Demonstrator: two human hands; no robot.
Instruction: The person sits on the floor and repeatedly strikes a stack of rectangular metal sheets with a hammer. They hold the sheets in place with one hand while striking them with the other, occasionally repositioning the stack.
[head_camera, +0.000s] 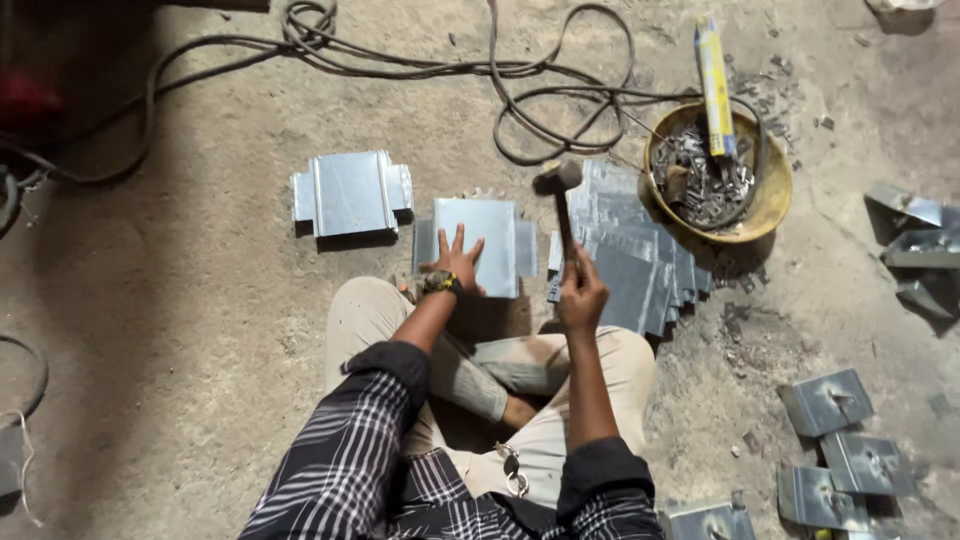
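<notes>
Head view, looking down: left hand (455, 262) lies flat, fingers spread, pressing the folded metal sheet (478, 245) on the dusty floor (200, 330) before the crossed legs. Right hand (581, 296) is wrapped tight around the hammer (560, 205), head raised above a fanned stack of sheets (640, 265), beside the yellow bowl (772, 195) of scraps.

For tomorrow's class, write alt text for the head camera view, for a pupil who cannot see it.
A person sits cross-legged on a dusty floor, the left hand pressing flat on a folded metal sheet, the right hand gripping a raised hammer. Beside them lie a stack of metal sheets, a yellow bowl of scrap and looped cables.
</notes>
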